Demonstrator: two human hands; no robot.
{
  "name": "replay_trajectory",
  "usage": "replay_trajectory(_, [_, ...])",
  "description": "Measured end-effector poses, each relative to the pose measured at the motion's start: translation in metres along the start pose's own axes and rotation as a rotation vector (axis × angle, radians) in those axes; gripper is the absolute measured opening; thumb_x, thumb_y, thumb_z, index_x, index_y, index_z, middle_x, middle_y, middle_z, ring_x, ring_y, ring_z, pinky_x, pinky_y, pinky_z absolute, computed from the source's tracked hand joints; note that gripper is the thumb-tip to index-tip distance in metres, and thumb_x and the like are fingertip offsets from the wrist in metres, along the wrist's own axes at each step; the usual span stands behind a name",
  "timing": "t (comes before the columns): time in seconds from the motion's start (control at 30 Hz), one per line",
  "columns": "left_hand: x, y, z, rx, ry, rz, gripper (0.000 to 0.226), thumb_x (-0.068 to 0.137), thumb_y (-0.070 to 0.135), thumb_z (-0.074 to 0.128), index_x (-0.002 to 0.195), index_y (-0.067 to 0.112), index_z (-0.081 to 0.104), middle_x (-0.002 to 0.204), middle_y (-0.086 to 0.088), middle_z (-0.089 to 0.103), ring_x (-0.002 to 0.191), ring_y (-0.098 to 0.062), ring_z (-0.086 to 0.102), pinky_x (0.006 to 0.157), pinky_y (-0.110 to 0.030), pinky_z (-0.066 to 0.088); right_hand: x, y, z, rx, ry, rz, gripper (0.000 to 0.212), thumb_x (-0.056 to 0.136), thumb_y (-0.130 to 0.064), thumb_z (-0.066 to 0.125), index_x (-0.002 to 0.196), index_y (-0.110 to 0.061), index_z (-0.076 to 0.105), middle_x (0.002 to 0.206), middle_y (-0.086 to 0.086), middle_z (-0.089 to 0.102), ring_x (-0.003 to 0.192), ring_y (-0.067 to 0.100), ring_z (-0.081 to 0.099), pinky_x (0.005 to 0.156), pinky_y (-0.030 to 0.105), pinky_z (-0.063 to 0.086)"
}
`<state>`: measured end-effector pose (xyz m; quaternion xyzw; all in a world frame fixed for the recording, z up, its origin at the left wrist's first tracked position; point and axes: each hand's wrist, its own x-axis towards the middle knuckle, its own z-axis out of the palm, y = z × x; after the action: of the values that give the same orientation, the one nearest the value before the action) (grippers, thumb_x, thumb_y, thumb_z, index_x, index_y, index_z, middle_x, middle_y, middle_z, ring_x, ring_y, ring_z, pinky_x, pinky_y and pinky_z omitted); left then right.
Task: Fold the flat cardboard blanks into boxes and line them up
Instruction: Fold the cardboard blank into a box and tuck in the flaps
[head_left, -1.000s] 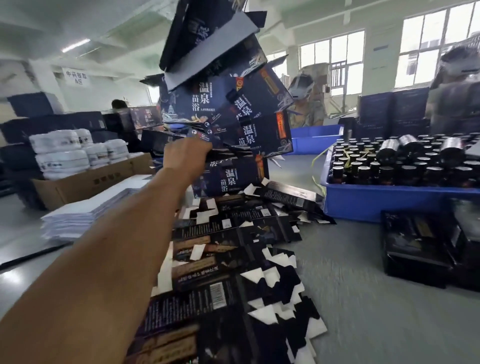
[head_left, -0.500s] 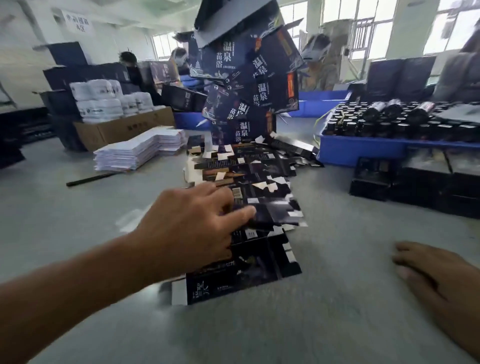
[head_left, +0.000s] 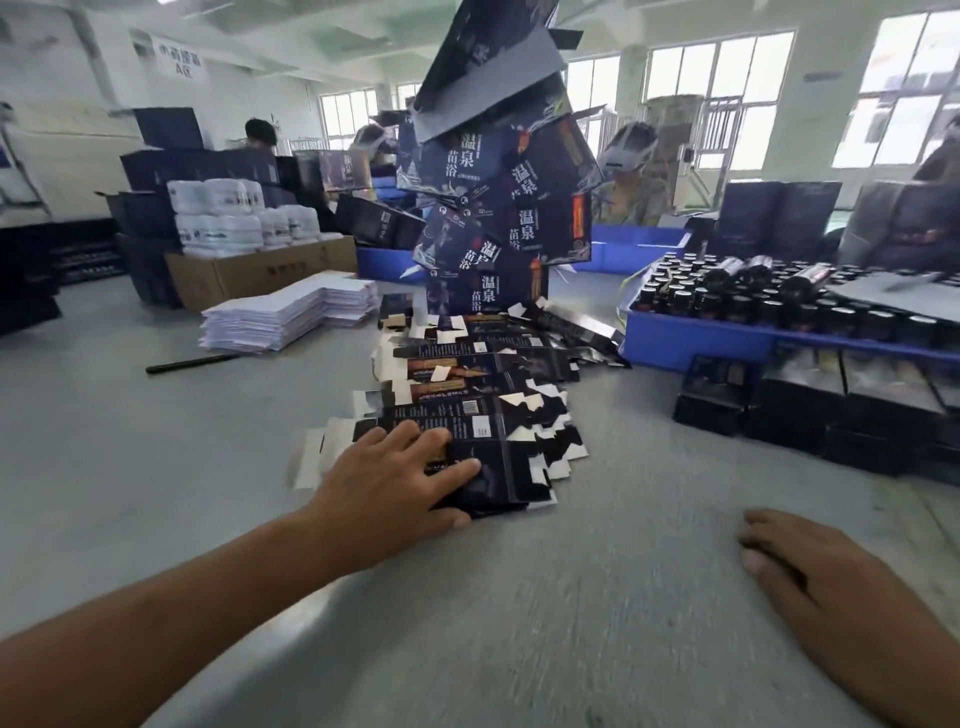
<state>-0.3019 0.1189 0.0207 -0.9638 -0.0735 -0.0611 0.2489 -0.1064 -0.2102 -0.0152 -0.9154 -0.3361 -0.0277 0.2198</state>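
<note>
The flat blanks (head_left: 467, 410) lie fanned mid-desk under the left hand (head_left: 395, 478), whose spread fingers press the nearest; the right hand (head_left: 810, 577) rests relaxed at four o'clock. At twelve o'clock a leaning tower of folded boxes (head_left: 498, 176) rises, with white sheets (head_left: 291, 312) at ten and a blue bottle tray (head_left: 701, 338) at two on the grey desk (head_left: 597, 597).

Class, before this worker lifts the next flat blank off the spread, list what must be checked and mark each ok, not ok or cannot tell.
1. Left hand on the nearest flat blank: ok.
2. Grip closed around one blank only: cannot tell, blurred.
3. Right hand free, resting on the table: ok.
4. Bare table in front for folding: ok.
5. Stack of folded boxes standing steady: not ok, it leans.
</note>
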Motion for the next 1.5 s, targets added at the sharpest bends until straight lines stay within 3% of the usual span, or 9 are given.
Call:
replay_trajectory(0.1, [0.019,-0.016,0.012,0.012,-0.073,-0.076,0.071,0.095,0.073,0.012,0.157,0.039,0.022,0.156,-0.004,0.034,0.134,-0.025,0.039,0.109,-0.039,0.039,0.002,0.002,0.001,0.014,-0.001,-0.009,0.028,0.095,-0.025,0.063,0.122,-0.022,0.070,0.135,-0.009,0.061,0.125,0.013,0.053,0.109,0.029,0.037])
replay_trajectory(0.3, [0.013,-0.018,0.011,-0.036,0.077,-0.036,0.077,0.094,0.078,0.030,0.139,0.022,0.057,0.138,-0.015,0.056,0.115,-0.032,0.058,0.089,-0.045,0.053,0.005,0.005,0.002,0.028,0.007,-0.012,0.027,0.094,-0.025,0.066,0.119,-0.022,0.072,0.133,-0.010,0.062,0.125,0.012,0.053,0.107,0.026,0.036])
replay_trajectory(0.63, [-0.010,-0.001,0.002,-0.115,-0.020,-0.068,0.100,0.078,0.094,0.031,0.151,0.027,0.043,0.159,-0.021,0.032,0.148,-0.040,0.029,0.119,-0.057,0.024,0.004,0.005,0.001,0.014,0.000,-0.026,0.025,0.093,-0.023,0.066,0.117,-0.021,0.073,0.131,-0.005,0.065,0.122,0.019,0.057,0.107,0.037,0.043])
replay_trajectory(0.7, [-0.012,0.001,0.000,-0.141,-0.068,-0.067,0.112,0.071,0.101,0.025,0.157,0.030,0.031,0.165,-0.015,0.020,0.153,-0.036,0.015,0.123,-0.054,0.013,0.003,0.004,0.000,0.021,0.007,-0.042,0.026,0.093,-0.026,0.065,0.118,-0.023,0.072,0.133,-0.008,0.063,0.122,0.012,0.054,0.107,0.031,0.039])
replay_trajectory(0.8, [-0.019,0.001,0.001,-0.196,-0.132,-0.074,0.127,0.058,0.108,0.013,0.159,0.035,-0.008,0.167,0.003,-0.020,0.149,-0.020,-0.031,0.122,-0.045,-0.017,0.003,0.004,-0.001,0.029,0.013,-0.061,0.027,0.095,-0.029,0.063,0.121,-0.025,0.070,0.136,-0.012,0.059,0.121,0.006,0.049,0.107,0.025,0.035])
replay_trajectory(0.93, [-0.031,0.005,-0.009,-0.202,-0.252,-0.051,0.134,0.052,0.111,0.012,0.154,0.032,-0.024,0.161,0.012,-0.032,0.138,-0.010,-0.047,0.117,-0.040,-0.027,0.003,0.005,-0.002,0.023,0.004,-0.060,0.028,0.096,-0.030,0.060,0.123,-0.026,0.069,0.138,-0.011,0.058,0.127,0.011,0.050,0.109,0.030,0.037])
replay_trajectory(1.17, [-0.050,0.016,-0.028,-0.314,-0.249,-0.042,0.114,0.054,0.110,0.014,0.141,0.056,-0.036,0.160,0.012,-0.034,0.139,-0.007,-0.045,0.119,-0.039,-0.022,0.004,0.003,-0.002,0.020,0.008,-0.052,0.027,0.096,-0.027,0.061,0.120,-0.022,0.071,0.136,-0.004,0.062,0.126,0.018,0.054,0.109,0.037,0.040])
replay_trajectory(1.27, [-0.047,0.016,-0.032,-0.409,-0.160,-0.133,0.101,0.067,0.101,-0.001,0.153,0.051,-0.011,0.167,0.014,-0.007,0.148,-0.002,-0.022,0.119,-0.031,-0.010,0.005,0.004,-0.001,0.017,0.004,-0.051,0.027,0.095,-0.024,0.062,0.120,-0.018,0.072,0.134,0.001,0.064,0.123,0.024,0.057,0.106,0.038,0.041])
replay_trajectory(1.5, [-0.042,0.028,-0.029,-0.450,-0.175,-0.091,0.102,0.074,0.089,0.040,0.158,0.040,0.008,0.151,0.013,0.042,0.138,-0.009,0.032,0.114,-0.029,0.022,0.004,0.009,0.001,0.011,0.016,-0.098,0.026,0.096,-0.022,0.061,0.119,-0.016,0.071,0.134,0.004,0.064,0.123,0.025,0.058,0.107,0.039,0.041])
